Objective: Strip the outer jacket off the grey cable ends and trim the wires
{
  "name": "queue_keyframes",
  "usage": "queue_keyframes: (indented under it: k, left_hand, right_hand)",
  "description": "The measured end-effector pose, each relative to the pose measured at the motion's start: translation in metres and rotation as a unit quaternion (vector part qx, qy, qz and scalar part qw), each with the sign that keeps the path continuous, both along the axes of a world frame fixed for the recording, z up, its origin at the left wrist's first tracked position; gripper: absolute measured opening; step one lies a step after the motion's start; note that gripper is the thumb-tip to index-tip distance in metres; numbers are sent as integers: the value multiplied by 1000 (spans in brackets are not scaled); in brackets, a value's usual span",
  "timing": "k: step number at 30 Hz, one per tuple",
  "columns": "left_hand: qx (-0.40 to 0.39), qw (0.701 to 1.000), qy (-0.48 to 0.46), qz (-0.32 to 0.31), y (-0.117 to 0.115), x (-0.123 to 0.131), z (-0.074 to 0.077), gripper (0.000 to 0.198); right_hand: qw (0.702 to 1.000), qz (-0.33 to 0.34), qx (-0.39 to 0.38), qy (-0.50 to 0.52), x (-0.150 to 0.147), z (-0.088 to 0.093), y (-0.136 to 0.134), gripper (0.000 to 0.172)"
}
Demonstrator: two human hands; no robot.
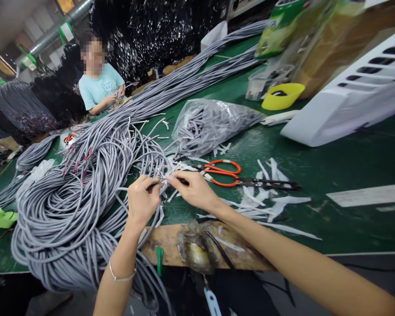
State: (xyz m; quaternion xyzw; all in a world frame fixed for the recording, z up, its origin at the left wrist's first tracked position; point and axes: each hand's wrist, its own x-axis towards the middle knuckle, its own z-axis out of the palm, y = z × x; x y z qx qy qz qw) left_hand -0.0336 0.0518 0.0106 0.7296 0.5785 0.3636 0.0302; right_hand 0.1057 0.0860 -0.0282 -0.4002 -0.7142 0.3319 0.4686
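Note:
My left hand (144, 196) is closed in a pinch on the end of a grey cable (163, 179). Right beside it, my right hand (194, 188) pinches the same spot, thumb and fingertips nearly meeting the left ones. Fine detail of the cable end between the fingertips is too small to make out. A large coil of grey cables (69, 206) lies to the left of my hands, some ends showing red wires. Just beyond my right hand rest orange-handled scissors (222, 172), and a dark slim tool (273, 183) lies against them.
Behind my hands sits a clear plastic bag (213, 125) of short grey pieces. White strips (266, 204) litter the green table (316, 171). A wooden board (171, 245) lines the front edge. A white slotted casing (345, 96) stands at right. Across the table, a person (102, 85) handles wires.

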Motion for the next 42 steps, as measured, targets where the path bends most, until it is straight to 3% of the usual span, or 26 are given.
queue_keyframes:
  k: [4,9,13,20,29,36,42]
  left_hand:
    - [-7,1000,-2,-4,0,3,0,9]
    - [-18,997,-68,13,-1,8,0,12]
    - [-48,992,-118,17,-2,10,-1,19]
    - [3,997,-73,-29,-3,13,1,18]
    - [23,997,-70,-31,-3,18,-2,17]
    - [15,991,-132,-17,-4,14,0,18]
    - [34,995,-94,-22,-4,15,1,20]
  right_hand:
    - [993,18,-77,85,-2,-1,2,39]
    - [984,10,-90,151,0,3,2,38]
    - [987,3,-78,140,0,4,1,38]
    - [990,-23,-65,126,2,3,0,37]
    - [986,-30,-64,151,5,5,1,38]
    - [992,-41,-40,110,7,9,-4,34]
    - [992,-37,-20,120,4,4,-2,33]
